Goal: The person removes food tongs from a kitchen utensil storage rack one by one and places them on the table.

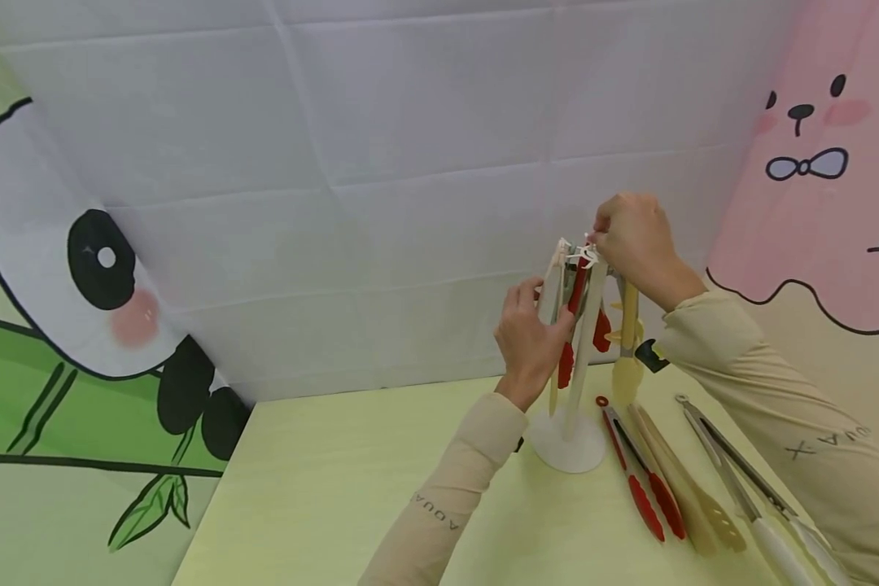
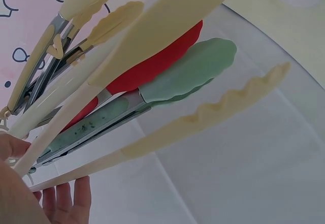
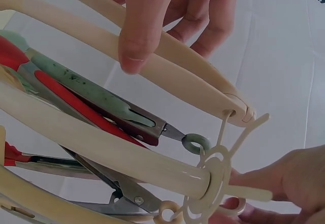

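Observation:
A white utensil stand has a ring of hooks at its top, with several tongs hanging around its pole. My left hand grips beige tongs near their hinged end, thumb on one arm and fingers on the other. The beige tongs hang from one hook by a hole in their end. My right hand is at the top of the stand, its fingers and thumb pinching around a hook. Beside the beige tongs hang green tongs and red tongs.
Yellow tongs hang at the right of the pole. On the table to the right lie red-tipped tongs, wooden-coloured tongs and white-tipped metal tongs. A white cloth wall stands behind the table.

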`<action>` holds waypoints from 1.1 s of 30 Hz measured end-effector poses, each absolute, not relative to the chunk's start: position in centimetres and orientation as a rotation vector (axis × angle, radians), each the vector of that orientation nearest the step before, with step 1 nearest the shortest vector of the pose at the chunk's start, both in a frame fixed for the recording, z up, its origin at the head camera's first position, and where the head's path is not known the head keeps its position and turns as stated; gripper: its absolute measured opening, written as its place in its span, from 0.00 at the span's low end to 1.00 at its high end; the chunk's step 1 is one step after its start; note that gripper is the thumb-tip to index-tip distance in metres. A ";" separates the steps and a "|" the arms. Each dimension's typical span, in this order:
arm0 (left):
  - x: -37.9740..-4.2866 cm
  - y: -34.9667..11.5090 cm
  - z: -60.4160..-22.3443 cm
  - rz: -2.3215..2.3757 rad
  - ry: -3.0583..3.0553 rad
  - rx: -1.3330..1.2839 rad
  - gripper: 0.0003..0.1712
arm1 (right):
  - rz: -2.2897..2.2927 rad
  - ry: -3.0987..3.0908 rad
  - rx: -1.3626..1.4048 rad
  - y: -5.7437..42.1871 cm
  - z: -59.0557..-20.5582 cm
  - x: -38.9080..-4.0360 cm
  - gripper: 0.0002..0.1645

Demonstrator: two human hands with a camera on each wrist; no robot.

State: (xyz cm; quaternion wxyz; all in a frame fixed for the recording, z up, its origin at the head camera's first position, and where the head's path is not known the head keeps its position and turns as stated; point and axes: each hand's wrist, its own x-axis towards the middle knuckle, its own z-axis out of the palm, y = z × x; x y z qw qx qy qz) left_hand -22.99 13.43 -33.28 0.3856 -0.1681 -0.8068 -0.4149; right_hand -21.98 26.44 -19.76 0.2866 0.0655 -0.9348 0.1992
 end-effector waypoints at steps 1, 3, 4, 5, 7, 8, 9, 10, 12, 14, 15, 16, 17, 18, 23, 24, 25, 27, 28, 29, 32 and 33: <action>-23.0 13.4 -33.3 -1.054 -2.056 -0.431 0.21 | 0.529 -2.501 0.173 26.4 -19.8 -22.0 0.08; -23.0 13.4 -33.3 -1.049 -2.055 -0.434 0.21 | 0.531 -2.505 0.169 26.5 -19.8 -21.9 0.08; -23.0 13.3 -33.3 -1.047 -2.053 -0.435 0.21 | 0.531 -2.507 0.168 26.4 -19.8 -21.9 0.08; -23.0 13.3 -33.3 -1.044 -2.051 -0.437 0.21 | 0.528 -2.507 0.171 26.5 -19.8 -21.9 0.08; -23.1 13.2 -33.3 -1.050 -2.047 -0.440 0.21 | 0.530 -2.500 0.182 26.5 -19.8 -21.9 0.08; -23.1 13.2 -33.3 -1.058 -2.045 -0.440 0.21 | 0.529 -2.496 0.187 26.5 -19.8 -21.9 0.08; -23.2 13.1 -33.3 -1.072 -2.043 -0.443 0.21 | 0.527 -2.492 0.192 26.5 -19.8 -21.9 0.08; -23.2 13.0 -33.3 -1.087 -2.042 -0.447 0.21 | 0.526 -2.487 0.197 26.5 -19.8 -21.9 0.08; -23.3 12.8 -33.3 -1.124 -2.038 -0.459 0.21 | 0.524 -2.484 0.202 26.5 -19.9 -22.0 0.09; -23.3 12.6 -33.2 -1.165 -2.037 -0.473 0.20 | 0.517 -2.483 0.207 26.6 -19.9 -22.1 0.08; -23.3 12.5 -33.3 -1.187 -2.036 -0.482 0.21 | 0.518 -2.482 0.207 26.6 -19.9 -22.1 0.08; -23.3 12.4 -33.3 -1.200 -2.037 -0.487 0.21 | 0.515 -2.481 0.209 26.6 -19.9 -22.1 0.08; -23.3 12.3 -33.3 -1.213 -2.039 -0.490 0.21 | 0.513 -2.479 0.210 26.7 -20.0 -22.1 0.08; -23.3 12.2 -33.3 -1.223 -2.039 -0.494 0.21 | 0.512 -2.476 0.211 26.7 -20.0 -22.2 0.08; -23.2 11.8 -33.5 -1.224 -2.047 -0.491 0.21 | 0.517 -2.464 0.218 26.7 -20.0 -22.2 0.08; -23.2 11.7 -33.5 -1.221 -2.047 -0.491 0.21 | 0.516 -2.463 0.218 26.7 -20.0 -22.1 0.08; -23.2 11.7 -33.6 -1.217 -2.051 -0.489 0.21 | 0.518 -2.461 0.218 26.7 -20.0 -22.1 0.08; -23.1 11.6 -33.6 -1.215 -2.051 -0.483 0.20 | 0.515 -2.456 0.219 26.7 -20.0 -22.1 0.08; -23.1 11.6 -33.6 -1.210 -2.054 -0.478 0.20 | 0.515 -2.455 0.217 26.7 -20.0 -22.1 0.08; -23.0 11.5 -33.6 -1.211 -2.053 -0.476 0.20 | 0.515 -2.454 0.216 26.7 -20.0 -22.2 0.08; -22.9 11.4 -33.8 -1.208 -2.059 -0.468 0.19 | 0.519 -2.456 0.212 26.7 -20.0 -22.2 0.08; -22.9 11.4 -33.9 -1.208 -2.066 -0.464 0.19 | 0.521 -2.458 0.210 26.7 -20.0 -22.3 0.08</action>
